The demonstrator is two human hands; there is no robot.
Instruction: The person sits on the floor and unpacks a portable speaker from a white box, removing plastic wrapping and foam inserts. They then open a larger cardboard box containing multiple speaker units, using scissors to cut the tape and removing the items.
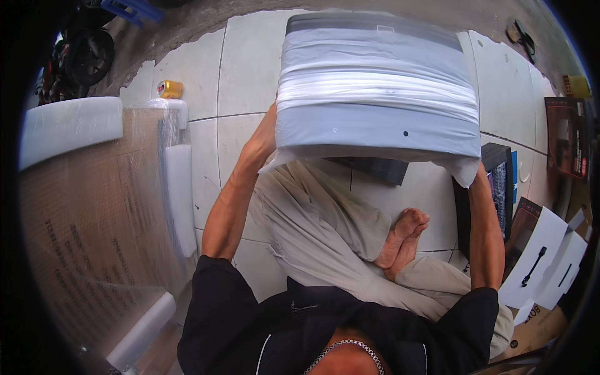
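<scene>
A large box-shaped thing [378, 87] wrapped in white film is held up in front of me, over my crossed legs. The film is wrinkled across its middle and hangs loose at both lower corners. My left hand [270, 120] grips its left side; most of the fingers are hidden behind it. At its lower right corner my right hand [480, 178] supports it, fingers likewise out of sight. Beneath it, a dark flat object [381, 170] shows partly on the tiled floor.
To my left stands a film-wrapped cardboard carton [94, 206] with white foam edges; a yellow can [170, 89] is beyond it. On the right are a dark case [497, 181], an opened box [540, 269] with a black cable, and a black carton [565, 137]. A motorbike [87, 56] stands far left.
</scene>
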